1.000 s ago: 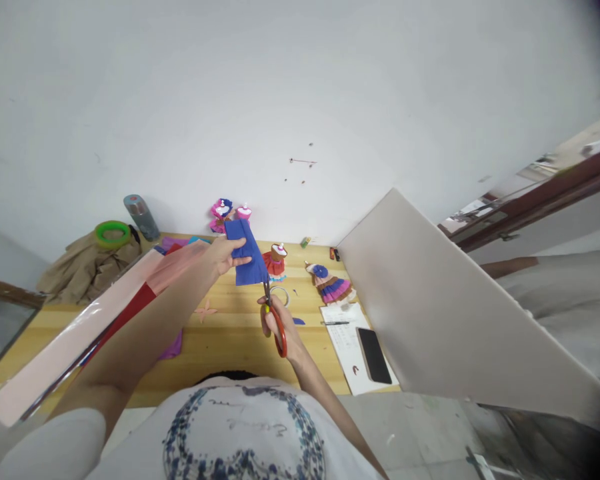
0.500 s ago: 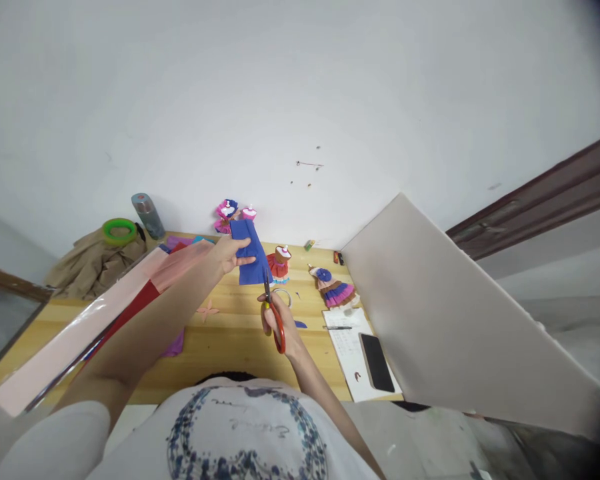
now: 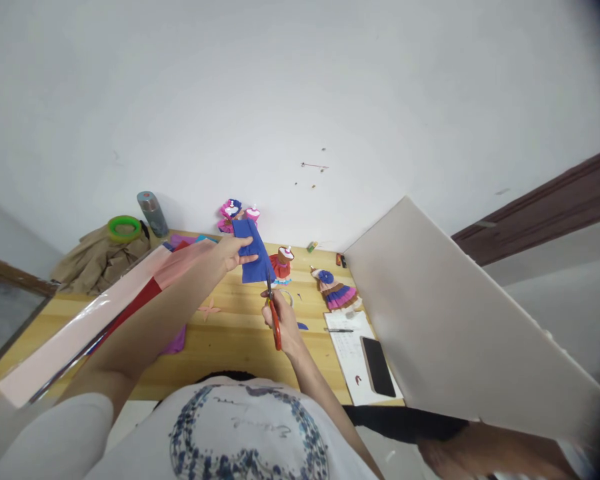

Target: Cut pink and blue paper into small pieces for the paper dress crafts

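Observation:
My left hand [image 3: 237, 252] grips a folded sheet of blue crepe paper [image 3: 253, 252], with fingers spread across its front. In my right hand [image 3: 283, 320] is a pair of scissors [image 3: 276, 325] with red-orange handles. Its dark blades point up and touch the paper's lower right corner. Just behind the paper stands a small doll-like figure in a red ruffled paper skirt [image 3: 282, 265]. A roll of tape [image 3: 286, 297] lies partly hidden behind my right hand, and a blue paper scrap [image 3: 303, 326] rests beside it.
Pink and red paper sheets [image 3: 85, 327] lie under my left forearm. A paper dress [image 3: 336, 291], a phone [image 3: 377, 365] and a written sheet [image 3: 347, 347] are at right, beside a white partition [image 3: 460, 313]. A flask [image 3: 153, 215] stands at back left. Another person's limb [image 3: 500, 450] shows at lower right.
The scissors' handles have drawn closer together at the paper's corner. The view has shifted slightly. Another person's limb and dark clothing have appeared at lower right.

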### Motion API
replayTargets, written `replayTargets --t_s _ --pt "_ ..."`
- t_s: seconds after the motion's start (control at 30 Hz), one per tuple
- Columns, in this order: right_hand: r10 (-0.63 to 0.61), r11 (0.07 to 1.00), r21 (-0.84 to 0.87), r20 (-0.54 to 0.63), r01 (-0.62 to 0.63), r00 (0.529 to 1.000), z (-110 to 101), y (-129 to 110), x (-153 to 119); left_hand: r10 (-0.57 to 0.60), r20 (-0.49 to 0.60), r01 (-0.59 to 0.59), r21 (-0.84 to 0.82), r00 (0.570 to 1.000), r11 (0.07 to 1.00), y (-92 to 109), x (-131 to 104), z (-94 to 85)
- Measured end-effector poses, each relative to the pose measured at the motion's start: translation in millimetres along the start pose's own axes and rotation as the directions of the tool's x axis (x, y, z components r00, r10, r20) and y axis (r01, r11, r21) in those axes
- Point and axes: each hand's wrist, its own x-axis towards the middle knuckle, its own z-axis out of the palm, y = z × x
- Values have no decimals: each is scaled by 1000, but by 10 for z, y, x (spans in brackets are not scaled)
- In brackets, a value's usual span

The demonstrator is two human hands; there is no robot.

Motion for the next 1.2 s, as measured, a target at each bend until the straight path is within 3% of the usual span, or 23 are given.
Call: replayTargets --t_s 0.43,0.73,1.07,1.2 --pt "2 997 -78 -68 -8 998 28 22 14 13 -12 -13 27 1000 1000 67 -159 80" --pt "-39 995 -93 -123 27 992 41 68 24 36 -23 -35 31 999 999 39 -110 58" --pt "-15 999 -34 -113 11 994 57 4 34 -12 1 12 51 1000 999 41 -89 67" --pt "11 999 34 -58 -9 998 45 11 0 -20 8 19 61 1000 998 36 -79 57"
